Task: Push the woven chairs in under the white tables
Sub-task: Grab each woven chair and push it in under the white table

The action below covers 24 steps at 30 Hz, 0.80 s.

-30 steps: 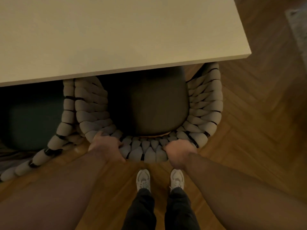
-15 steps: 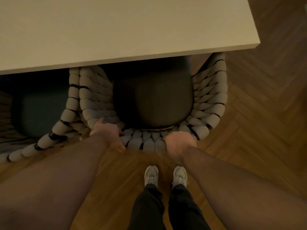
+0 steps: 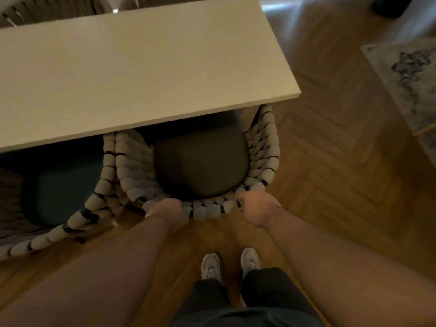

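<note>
White table (image 3: 118, 74) ahead; left hand (image 3: 165, 208) and right hand (image 3: 258, 208) clasp the woven chair (image 3: 264, 147) by its rim.

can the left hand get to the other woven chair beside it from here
Probably yes: the neighbouring chair's rim lies just left of the left hand, nothing between; it must first release the near chair.

Bench (image 3: 132, 74) top: plain off-white. Under its near edge, woven chair (image 3: 264, 147): cream chunky weave w/ black bands, seat cushion (image 3: 200, 166) dark grey-brown. Left along bench, 2nd chair (image 3: 94, 201) has the same weave, teal cushion (image 3: 59, 190). Floor (image 3: 330, 161) right of bench: brown herringbone. Rug (image 3: 405, 74) further right: mottled grey. Shoes (image 3: 210, 265) white, trousers (image 3: 271, 291) black.
</note>
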Each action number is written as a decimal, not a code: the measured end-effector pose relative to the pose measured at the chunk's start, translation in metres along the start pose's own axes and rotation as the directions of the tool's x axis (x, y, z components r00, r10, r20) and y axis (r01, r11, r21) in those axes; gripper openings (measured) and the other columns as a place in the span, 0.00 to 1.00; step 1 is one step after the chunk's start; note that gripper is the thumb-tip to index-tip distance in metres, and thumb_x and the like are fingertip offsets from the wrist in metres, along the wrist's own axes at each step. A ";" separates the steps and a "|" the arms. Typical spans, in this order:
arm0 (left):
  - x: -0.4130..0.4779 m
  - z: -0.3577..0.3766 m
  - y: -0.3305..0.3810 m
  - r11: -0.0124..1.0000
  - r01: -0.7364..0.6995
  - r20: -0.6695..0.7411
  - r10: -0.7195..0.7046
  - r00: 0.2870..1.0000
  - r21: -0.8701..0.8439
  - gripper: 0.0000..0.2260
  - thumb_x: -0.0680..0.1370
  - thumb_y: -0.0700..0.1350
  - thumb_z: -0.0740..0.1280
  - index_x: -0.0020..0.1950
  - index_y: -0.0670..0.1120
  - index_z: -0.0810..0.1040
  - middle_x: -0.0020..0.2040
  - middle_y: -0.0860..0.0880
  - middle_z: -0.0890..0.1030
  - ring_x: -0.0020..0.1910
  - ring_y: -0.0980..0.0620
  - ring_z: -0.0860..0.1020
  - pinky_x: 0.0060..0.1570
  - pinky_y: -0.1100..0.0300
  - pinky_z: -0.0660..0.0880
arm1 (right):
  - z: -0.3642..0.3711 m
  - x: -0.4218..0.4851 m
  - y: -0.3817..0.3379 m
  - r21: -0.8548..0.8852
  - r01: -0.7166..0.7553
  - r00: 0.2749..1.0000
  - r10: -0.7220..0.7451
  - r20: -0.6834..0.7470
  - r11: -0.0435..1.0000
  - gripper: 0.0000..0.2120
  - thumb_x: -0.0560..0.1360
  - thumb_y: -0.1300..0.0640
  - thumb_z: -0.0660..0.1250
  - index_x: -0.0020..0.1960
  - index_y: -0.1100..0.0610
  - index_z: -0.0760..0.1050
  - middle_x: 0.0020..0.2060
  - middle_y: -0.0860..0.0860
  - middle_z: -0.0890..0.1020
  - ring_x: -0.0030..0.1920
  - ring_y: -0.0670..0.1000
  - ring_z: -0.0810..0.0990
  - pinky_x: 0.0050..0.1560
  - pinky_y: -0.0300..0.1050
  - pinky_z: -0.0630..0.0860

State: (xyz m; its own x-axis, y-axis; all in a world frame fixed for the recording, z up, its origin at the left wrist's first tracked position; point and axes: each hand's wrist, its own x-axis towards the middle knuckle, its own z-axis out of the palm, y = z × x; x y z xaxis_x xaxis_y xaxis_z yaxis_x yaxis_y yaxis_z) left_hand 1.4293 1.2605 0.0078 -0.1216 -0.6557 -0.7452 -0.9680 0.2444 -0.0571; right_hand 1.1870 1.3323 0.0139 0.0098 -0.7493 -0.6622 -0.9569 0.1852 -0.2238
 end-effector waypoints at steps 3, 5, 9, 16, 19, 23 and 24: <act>-0.024 -0.030 0.024 0.993 -0.061 -0.009 0.060 0.998 -0.105 0.17 0.83 0.51 0.67 0.72 0.54 0.76 0.66 0.51 0.79 0.65 0.49 0.78 0.60 0.53 0.75 | -0.028 -0.028 0.024 0.045 -0.041 0.996 0.044 -0.082 0.998 0.22 0.81 0.54 0.65 0.74 0.46 0.74 0.64 0.51 0.82 0.62 0.54 0.80 0.58 0.48 0.79; -0.031 -0.047 0.041 0.985 -0.117 -0.081 0.107 0.991 -0.128 0.17 0.82 0.52 0.67 0.71 0.53 0.78 0.65 0.51 0.81 0.62 0.50 0.79 0.61 0.53 0.79 | -0.046 -0.044 0.045 0.070 -0.077 0.987 0.086 -0.135 0.995 0.21 0.81 0.54 0.65 0.74 0.46 0.74 0.64 0.51 0.82 0.62 0.54 0.80 0.60 0.48 0.79; -0.041 -0.086 0.087 0.978 -0.163 -0.181 0.139 0.974 -0.130 0.14 0.82 0.53 0.68 0.66 0.54 0.81 0.60 0.51 0.82 0.58 0.50 0.80 0.61 0.53 0.79 | -0.082 -0.063 0.096 0.161 -0.125 0.958 0.162 -0.237 0.979 0.16 0.81 0.51 0.65 0.67 0.46 0.79 0.58 0.48 0.84 0.60 0.52 0.82 0.60 0.48 0.80; -0.033 -0.151 0.217 0.944 -0.211 -0.328 0.121 0.937 -0.255 0.08 0.80 0.54 0.70 0.59 0.57 0.82 0.54 0.54 0.82 0.53 0.53 0.80 0.59 0.51 0.80 | -0.161 -0.081 0.221 0.182 -0.120 0.912 0.180 -0.369 0.976 0.17 0.79 0.51 0.67 0.67 0.45 0.80 0.60 0.47 0.85 0.60 0.51 0.82 0.62 0.46 0.78; -0.035 -0.177 0.281 0.920 -0.244 -0.362 0.124 0.924 -0.307 0.06 0.80 0.53 0.69 0.57 0.57 0.81 0.51 0.54 0.81 0.52 0.54 0.80 0.58 0.51 0.80 | -0.202 -0.094 0.278 0.128 -0.124 0.906 0.166 -0.390 0.984 0.17 0.79 0.50 0.66 0.67 0.46 0.80 0.60 0.47 0.84 0.61 0.51 0.82 0.62 0.45 0.78; -0.032 -0.209 0.350 0.899 -0.296 -0.429 0.140 0.893 -0.323 0.13 0.80 0.54 0.68 0.62 0.55 0.83 0.53 0.54 0.83 0.52 0.53 0.81 0.58 0.51 0.81 | -0.253 -0.103 0.342 0.082 -0.137 0.899 0.159 -0.408 0.987 0.18 0.78 0.50 0.66 0.67 0.47 0.80 0.59 0.47 0.85 0.61 0.52 0.82 0.62 0.47 0.78; -0.032 -0.219 0.363 0.904 -0.300 -0.445 0.144 0.884 -0.303 0.14 0.80 0.54 0.68 0.63 0.54 0.83 0.54 0.53 0.83 0.53 0.52 0.81 0.58 0.51 0.80 | -0.264 -0.103 0.354 0.074 -0.134 0.899 0.153 -0.411 0.988 0.18 0.79 0.50 0.66 0.68 0.47 0.80 0.60 0.47 0.84 0.61 0.52 0.82 0.62 0.47 0.78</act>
State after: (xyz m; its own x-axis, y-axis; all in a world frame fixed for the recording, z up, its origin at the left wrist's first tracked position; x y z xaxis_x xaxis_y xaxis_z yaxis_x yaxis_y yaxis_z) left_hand 1.0341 1.2137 0.1559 -0.3447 -0.8620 -0.3717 -0.9056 0.2011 0.3735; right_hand 0.7704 1.3072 0.1922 -0.2567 -0.9065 -0.3351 -0.9254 0.3306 -0.1854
